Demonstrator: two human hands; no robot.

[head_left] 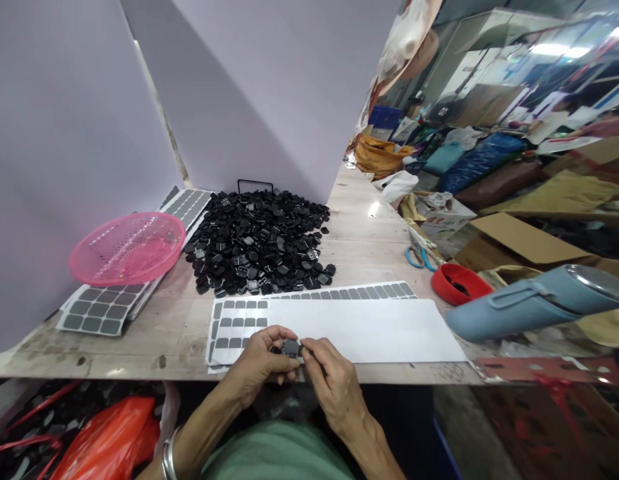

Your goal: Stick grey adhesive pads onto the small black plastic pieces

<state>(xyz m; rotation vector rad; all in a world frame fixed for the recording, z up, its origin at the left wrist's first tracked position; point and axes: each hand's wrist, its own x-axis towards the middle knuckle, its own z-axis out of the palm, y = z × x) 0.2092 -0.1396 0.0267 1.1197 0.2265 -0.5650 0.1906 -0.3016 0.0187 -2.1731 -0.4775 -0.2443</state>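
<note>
In front of me, at the table's near edge, my left hand (265, 363) is closed round a small black plastic piece (290, 347) with a grey face. My right hand (334, 383) pinches at the right edge of the same piece with thumb and forefinger. Under and behind my hands lies a white sheet of grey stickers (242, 323), partly covered by a blank white area (369, 327). A large heap of similar black pieces (259, 240) sits beyond the sheets.
A pink plastic basket (127, 250) rests on more grey sticker sheets (97, 309) at the left. To the right are blue-handled scissors (419, 257), a red bowl (459, 283) and a tilted blue flask (534, 301). Pale panels (249, 87) stand behind the heap.
</note>
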